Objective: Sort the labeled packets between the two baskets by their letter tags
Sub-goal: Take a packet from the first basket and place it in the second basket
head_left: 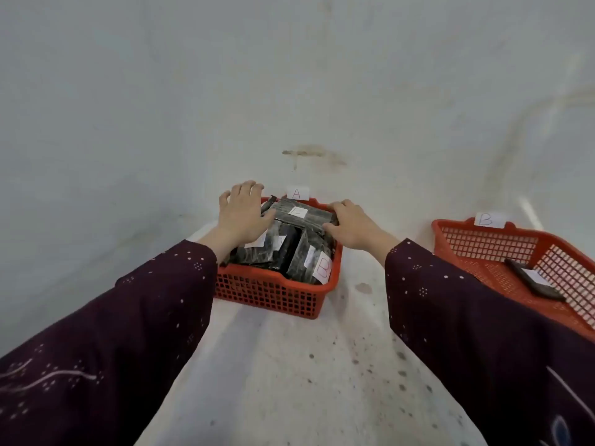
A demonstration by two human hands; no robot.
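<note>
A red mesh basket (273,296) tagged A (297,193) stands against the wall, filled with several dark packets bearing white letter tags. The top packet (302,215) lies flat across the pile. My right hand (351,226) grips its right end. My left hand (243,212) rests at its left end with fingers spread, thumb touching the packet. A packet tagged B (317,263) leans at the basket's right front. A second red basket (489,244) tagged B (484,219) stands to the right, holding one dark packet (534,280).
Both baskets sit on a pale speckled surface (306,365) that meets a white wall (289,91) just behind them. A gap of bare surface separates the baskets. My dark patterned sleeves cover both forearms.
</note>
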